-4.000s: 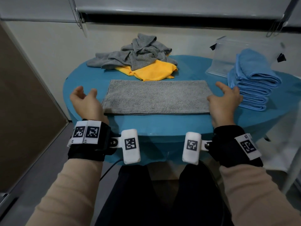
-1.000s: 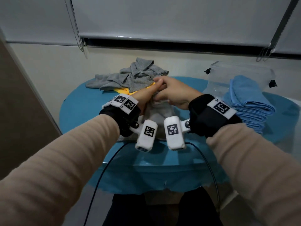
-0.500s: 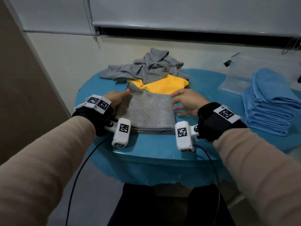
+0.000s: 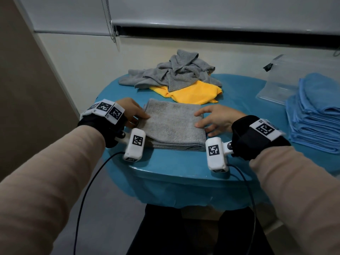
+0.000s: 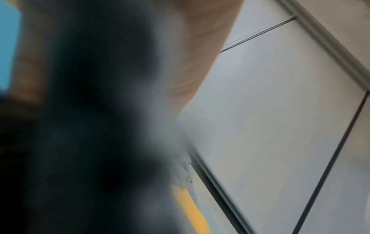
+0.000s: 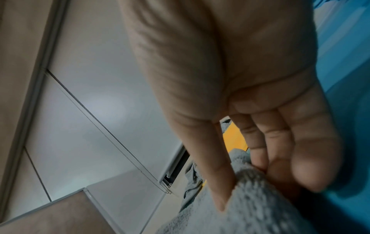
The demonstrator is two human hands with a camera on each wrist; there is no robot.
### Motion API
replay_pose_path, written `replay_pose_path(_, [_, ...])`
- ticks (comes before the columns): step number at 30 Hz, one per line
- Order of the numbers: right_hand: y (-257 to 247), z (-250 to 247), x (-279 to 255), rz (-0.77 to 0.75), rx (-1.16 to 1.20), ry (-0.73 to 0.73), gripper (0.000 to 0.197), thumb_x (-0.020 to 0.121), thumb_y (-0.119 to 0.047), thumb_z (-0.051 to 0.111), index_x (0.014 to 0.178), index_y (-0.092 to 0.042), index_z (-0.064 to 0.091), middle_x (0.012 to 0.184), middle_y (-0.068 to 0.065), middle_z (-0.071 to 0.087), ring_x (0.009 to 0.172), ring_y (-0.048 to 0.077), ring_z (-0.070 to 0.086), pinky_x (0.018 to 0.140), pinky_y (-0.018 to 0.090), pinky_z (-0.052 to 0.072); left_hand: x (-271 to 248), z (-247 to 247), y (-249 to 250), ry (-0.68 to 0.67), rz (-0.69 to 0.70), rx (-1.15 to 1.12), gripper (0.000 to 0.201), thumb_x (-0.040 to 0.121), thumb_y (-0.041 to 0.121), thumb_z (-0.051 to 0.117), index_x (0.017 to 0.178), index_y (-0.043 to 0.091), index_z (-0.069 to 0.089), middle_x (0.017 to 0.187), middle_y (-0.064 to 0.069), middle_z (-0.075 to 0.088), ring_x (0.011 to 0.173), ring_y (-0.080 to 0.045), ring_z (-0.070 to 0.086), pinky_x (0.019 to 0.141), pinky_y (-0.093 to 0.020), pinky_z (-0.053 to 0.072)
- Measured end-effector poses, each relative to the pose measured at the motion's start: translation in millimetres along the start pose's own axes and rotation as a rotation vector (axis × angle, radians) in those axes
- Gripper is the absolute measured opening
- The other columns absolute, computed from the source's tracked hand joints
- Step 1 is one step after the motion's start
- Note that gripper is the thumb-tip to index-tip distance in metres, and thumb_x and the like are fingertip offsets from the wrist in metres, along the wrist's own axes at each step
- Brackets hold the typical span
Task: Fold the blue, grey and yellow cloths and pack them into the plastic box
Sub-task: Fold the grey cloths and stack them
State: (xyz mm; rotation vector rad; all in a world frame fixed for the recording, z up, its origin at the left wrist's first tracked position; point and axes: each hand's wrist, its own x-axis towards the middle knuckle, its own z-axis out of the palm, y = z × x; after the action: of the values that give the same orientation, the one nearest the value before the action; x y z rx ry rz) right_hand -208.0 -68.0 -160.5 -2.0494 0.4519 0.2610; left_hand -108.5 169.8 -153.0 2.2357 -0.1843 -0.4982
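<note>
A grey cloth [image 4: 173, 124], folded to a thick square, lies on the blue table [image 4: 176, 168] in front of me. My left hand [image 4: 136, 113] rests against its left edge, thumb on the cloth. My right hand [image 4: 211, 118] lies flat at the right edge, thumb [image 6: 216, 182] and forefinger on the grey cloth [image 6: 250, 205], the other fingers straight beside it. Behind lie a heap of unfolded grey cloths [image 4: 171, 74] and a yellow cloth [image 4: 193, 92]. Folded blue cloths [image 4: 316, 115] are stacked at the right, before the clear plastic box [image 4: 281, 78]. The left wrist view is dark blur.
The table's front edge is just under my wrists. A wall and a window blind with a hanging bead chain [image 4: 110, 21] stand close behind the table. Cables run down from both wrist cameras.
The long grey strip has been folded in half to a square. A second ago both hands met over the cloth; now they lie apart at its left and right edges.
</note>
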Motion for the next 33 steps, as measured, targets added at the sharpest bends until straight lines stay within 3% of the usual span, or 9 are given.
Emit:
replay_pose_path(3, [-4.7, 2.6, -2.8, 0.019, -0.118, -0.031, 0.051, 0.084, -0.015, 0.07, 0.13, -0.019, 0.048, 0.07, 0.004, 0.051, 0.054, 0.015, 0.051, 0.047, 0.022, 0.046, -2.8, -3.7, 1.7, 0.039, -0.001, 0.136, 0.031, 0.081, 0.02, 0.073, 0.099, -0.003, 0.066, 0.094, -0.014, 0.066, 0.08, -0.028, 0.063, 0.061, -0.033, 0.053])
replay_pose_path(6, [-9.3, 4.2, -8.1, -0.003, -0.257, -0.076, 0.061, 0.084, -0.026, 0.071, 0.137, -0.025, 0.041, 0.076, 0.005, 0.053, 0.057, 0.015, 0.052, 0.045, 0.02, 0.047, -4.6, -5.4, 2.4, 0.025, -0.022, 0.192, 0.031, 0.081, 0.021, 0.073, 0.101, -0.002, 0.067, 0.099, -0.014, 0.066, 0.09, -0.032, 0.064, 0.069, -0.04, 0.056])
replay_pose_path(12, [-2.3, -1.4, -8.0, -0.041, -0.232, 0.011, 0.054, 0.089, -0.005, 0.062, 0.137, -0.021, 0.043, 0.075, 0.004, 0.05, 0.054, 0.017, 0.046, 0.043, 0.026, 0.043, -3.9, 4.9, -0.6, -0.05, 0.01, 0.076, 0.022, 0.075, 0.018, 0.077, 0.087, 0.001, 0.067, 0.073, -0.011, 0.068, 0.071, -0.027, 0.063, 0.078, -0.039, 0.055])
replay_pose_path(15, [6.0, -16.6, -8.3, -0.01, -0.302, 0.046, 0.052, 0.09, -0.005, 0.059, 0.137, -0.022, 0.045, 0.076, 0.004, 0.05, 0.053, 0.022, 0.046, 0.045, 0.03, 0.041, -6.0, 18.8, 2.8, -0.114, 0.048, 0.028, 0.026, 0.073, 0.024, 0.078, 0.079, 0.002, 0.066, 0.09, -0.021, 0.07, 0.089, -0.036, 0.066, 0.091, -0.051, 0.051])
replay_pose_path(17, [11.0, -28.3, -11.1, 0.024, -0.339, 0.064, 0.049, 0.091, -0.007, 0.06, 0.135, -0.023, 0.047, 0.079, 0.004, 0.051, 0.058, 0.022, 0.049, 0.047, 0.029, 0.042, -8.3, 29.4, 11.3, -0.132, 0.081, 0.035, 0.029, 0.075, 0.026, 0.077, 0.084, 0.002, 0.066, 0.091, -0.019, 0.069, 0.092, -0.035, 0.065, 0.091, -0.047, 0.052])
replay_pose_path(21, [19.6, -44.5, -15.1, 0.054, -0.365, 0.121, 0.05, 0.09, -0.008, 0.062, 0.135, -0.021, 0.048, 0.091, 0.005, 0.052, 0.07, 0.024, 0.052, 0.056, 0.031, 0.046, -13.7, 44.3, 33.6, -0.044, 0.143, 0.156, 0.031, 0.079, 0.032, 0.073, 0.091, 0.004, 0.066, 0.083, -0.008, 0.06, 0.08, -0.021, 0.055, 0.066, -0.028, 0.046])
replay_pose_path(25, [31.2, -48.8, -13.6, 0.044, -0.304, 0.129, 0.051, 0.087, -0.015, 0.066, 0.135, -0.022, 0.05, 0.119, 0.014, 0.058, 0.087, 0.031, 0.059, 0.079, 0.042, 0.052, -15.0, 51.9, 36.6, -0.066, 0.127, 0.084, 0.025, 0.082, 0.022, 0.071, 0.068, 0.007, 0.057, 0.062, -0.005, 0.059, 0.062, -0.021, 0.055, 0.06, -0.026, 0.048])
replay_pose_path(30, [42.9, -48.6, -17.2, 0.045, -0.143, 0.107, 0.051, 0.085, -0.024, 0.069, 0.133, -0.027, 0.051, 0.048, -0.003, 0.048, 0.044, 0.01, 0.04, 0.042, 0.018, 0.037, -13.9, 49.0, 19.3, -0.177, 0.053, -0.078, 0.02, 0.087, 0.009, 0.063, 0.071, 0.004, 0.051, 0.075, -0.016, 0.059, 0.068, -0.029, 0.06, 0.082, -0.047, 0.052])
replay_pose_path(33, [38.6, -46.2, -23.0, 0.054, -0.17, 0.026, 0.061, 0.084, -0.022, 0.069, 0.139, -0.03, 0.043, 0.062, 0.004, 0.061, 0.05, 0.01, 0.041, 0.041, 0.017, 0.034, -10.1, 44.8, 11.7, -0.193, 0.03, -0.152, 0.027, 0.089, 0.006, 0.06, 0.067, 0.007, 0.044, 0.071, -0.014, 0.052, 0.065, -0.028, 0.056, 0.071, -0.041, 0.05])
